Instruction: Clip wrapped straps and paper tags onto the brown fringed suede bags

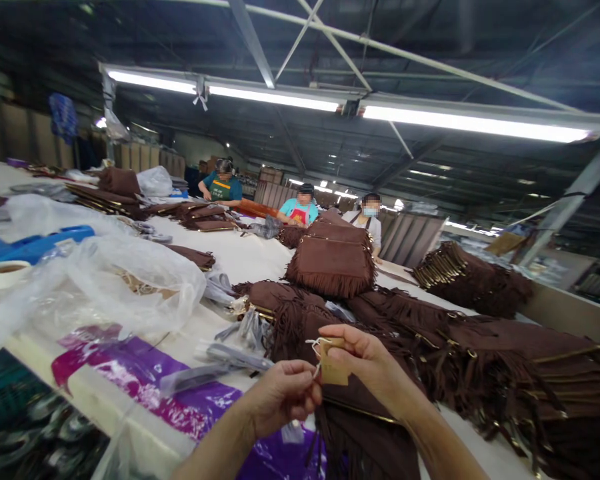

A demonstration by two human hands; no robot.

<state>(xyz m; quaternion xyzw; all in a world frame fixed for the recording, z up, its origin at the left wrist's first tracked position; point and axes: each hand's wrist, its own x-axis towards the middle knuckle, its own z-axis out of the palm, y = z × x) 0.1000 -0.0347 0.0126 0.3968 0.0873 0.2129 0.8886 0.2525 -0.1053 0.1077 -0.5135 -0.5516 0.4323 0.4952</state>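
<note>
Between thumb and fingers, my right hand [363,363] pinches a small tan hang tag [335,367] with a white string [316,343] looped at its top. My left hand [287,390] is closed on the string, just left of the tag. Both hands are held above a brown fringed bag [365,433] with a gold zipper line, which lies on the table. Under and beside my left forearm lies a shiny purple plastic sheet [155,380].
More brown fringed bags [330,260] are piled ahead and to the right. A clear plastic bag [145,280], a tape roll [5,273] and a blue tape dispenser [40,245] stand left. Several co-workers [300,207] are across the white table [230,250].
</note>
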